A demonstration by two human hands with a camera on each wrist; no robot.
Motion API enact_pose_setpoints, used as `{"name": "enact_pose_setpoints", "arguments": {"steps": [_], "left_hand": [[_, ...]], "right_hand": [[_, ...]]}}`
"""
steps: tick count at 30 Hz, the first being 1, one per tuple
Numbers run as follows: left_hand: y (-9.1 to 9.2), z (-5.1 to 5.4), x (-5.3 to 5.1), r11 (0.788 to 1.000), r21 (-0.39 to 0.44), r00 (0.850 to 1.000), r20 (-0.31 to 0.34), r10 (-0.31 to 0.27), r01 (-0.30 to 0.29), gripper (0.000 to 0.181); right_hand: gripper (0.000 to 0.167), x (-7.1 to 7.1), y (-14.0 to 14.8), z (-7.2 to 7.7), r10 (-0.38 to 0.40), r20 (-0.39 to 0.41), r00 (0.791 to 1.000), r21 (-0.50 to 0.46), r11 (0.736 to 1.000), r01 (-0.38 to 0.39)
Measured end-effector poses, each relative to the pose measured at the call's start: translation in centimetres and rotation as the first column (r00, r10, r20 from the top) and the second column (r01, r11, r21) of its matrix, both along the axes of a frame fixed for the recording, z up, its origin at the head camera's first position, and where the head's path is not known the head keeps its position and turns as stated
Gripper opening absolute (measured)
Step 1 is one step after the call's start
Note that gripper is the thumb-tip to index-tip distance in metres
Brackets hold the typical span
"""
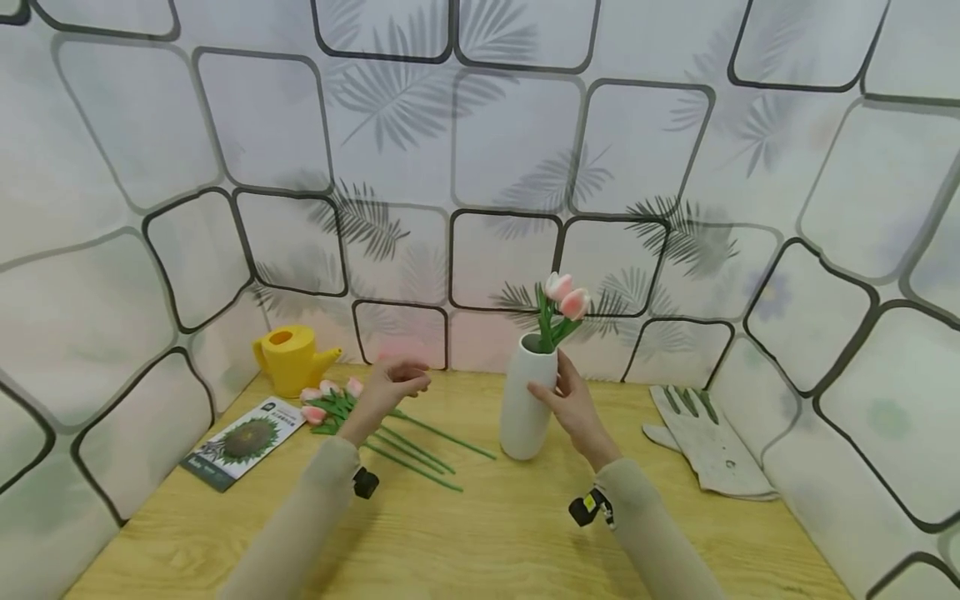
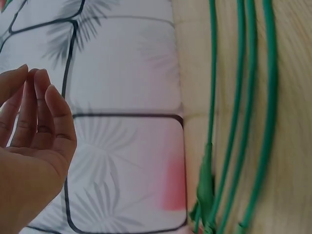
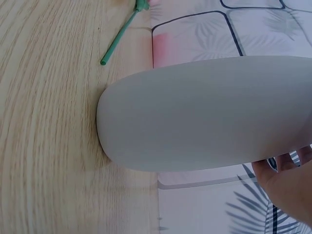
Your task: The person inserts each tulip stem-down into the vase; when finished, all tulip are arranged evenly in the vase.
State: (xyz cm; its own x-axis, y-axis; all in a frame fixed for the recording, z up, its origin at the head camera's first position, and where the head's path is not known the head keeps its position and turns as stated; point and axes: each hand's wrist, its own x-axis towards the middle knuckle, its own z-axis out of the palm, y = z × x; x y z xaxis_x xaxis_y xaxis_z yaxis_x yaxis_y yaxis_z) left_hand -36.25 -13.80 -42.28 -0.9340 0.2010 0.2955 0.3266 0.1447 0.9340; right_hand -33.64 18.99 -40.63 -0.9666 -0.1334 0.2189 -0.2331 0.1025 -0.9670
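Observation:
A white vase point(image 1: 525, 404) stands upright on the table, with two pink-and-white tulips point(image 1: 567, 297) in its mouth. My right hand point(image 1: 573, 408) grips the vase's upper right side, thumb in front and fingers behind; the right wrist view shows the vase body point(image 3: 204, 114) and part of that hand point(image 3: 287, 187). My left hand point(image 1: 386, 392) hovers above several loose tulips point(image 1: 333, 402), holding nothing. In the left wrist view, its fingers point(image 2: 36, 122) bend loosely toward the thumb, beside the green stems point(image 2: 248, 97).
A yellow watering can point(image 1: 291, 360) stands at the back left. In front of it lies a seed packet point(image 1: 247, 442) with a flower picture. White gloves point(image 1: 712, 446) lie on the right side of the wooden table point(image 1: 480, 542). Patterned walls point(image 1: 510, 167) enclose the back and sides.

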Motion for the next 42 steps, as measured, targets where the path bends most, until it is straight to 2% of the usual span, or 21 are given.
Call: {"name": "enact_pose_setpoints", "arguments": {"steps": [6, 10, 16, 21, 26, 30, 35, 37, 42], "left_hand": [[-2.6, -1.3, 0.5, 0.998, -0.01, 0.997, 0.052, 0.059, -0.058, 0.035], [-4.0, -2.2, 0.5, 0.997, 0.01, 0.996, 0.058, 0.07, -0.07, 0.037], [-5.8, -3.1, 0.6, 0.994, -0.028, 0.991, 0.076, 0.108, -0.106, 0.037], [-7.2, -3.8, 0.4, 0.991, -0.088, 0.99, 0.093, 0.106, -0.098, 0.034], [-8.4, -4.6, 0.1, 0.989, -0.132, 0.98, 0.172, 0.096, -0.074, 0.041], [-9.2, -4.8, 0.4, 0.989, -0.147, 0.974, 0.218, 0.063, -0.031, 0.049], [-10.0, -4.8, 0.9, 0.978, -0.208, 0.956, 0.285, 0.066, -0.006, 0.046], [-10.2, -4.8, 1.1, 0.974, -0.226, 0.941, 0.329, 0.074, 0.003, 0.042], [-10.3, -4.9, 1.4, 0.974, -0.217, 0.908, 0.417, 0.025, 0.072, 0.038]], "right_hand": [[0.083, 1.6, -0.4, 1.5, 0.011, -0.009, 1.0, 0.017, 1.0, -0.011], [0.083, 1.8, -0.5, 1.8, 0.009, -0.014, 1.0, 0.023, 1.0, -0.008], [0.082, 1.8, -0.4, 1.7, 0.013, -0.02, 1.0, 0.03, 0.999, -0.012], [0.083, 1.3, -0.2, 1.3, 0.006, -0.021, 1.0, 0.03, 1.0, -0.006], [0.083, -0.1, 0.1, -0.4, -0.005, -0.03, 1.0, 0.005, 1.0, 0.005], [0.083, -0.3, 0.0, -0.8, -0.006, -0.052, 0.999, 0.003, 1.0, 0.007], [0.083, -0.2, 0.0, -0.8, -0.006, -0.05, 0.999, -0.002, 1.0, 0.006], [0.083, -0.2, 0.0, -0.7, -0.003, -0.037, 0.999, -0.008, 1.0, 0.003], [0.084, 0.7, -0.1, 0.4, 0.009, -0.015, 1.0, -0.007, 1.0, -0.009]]}}
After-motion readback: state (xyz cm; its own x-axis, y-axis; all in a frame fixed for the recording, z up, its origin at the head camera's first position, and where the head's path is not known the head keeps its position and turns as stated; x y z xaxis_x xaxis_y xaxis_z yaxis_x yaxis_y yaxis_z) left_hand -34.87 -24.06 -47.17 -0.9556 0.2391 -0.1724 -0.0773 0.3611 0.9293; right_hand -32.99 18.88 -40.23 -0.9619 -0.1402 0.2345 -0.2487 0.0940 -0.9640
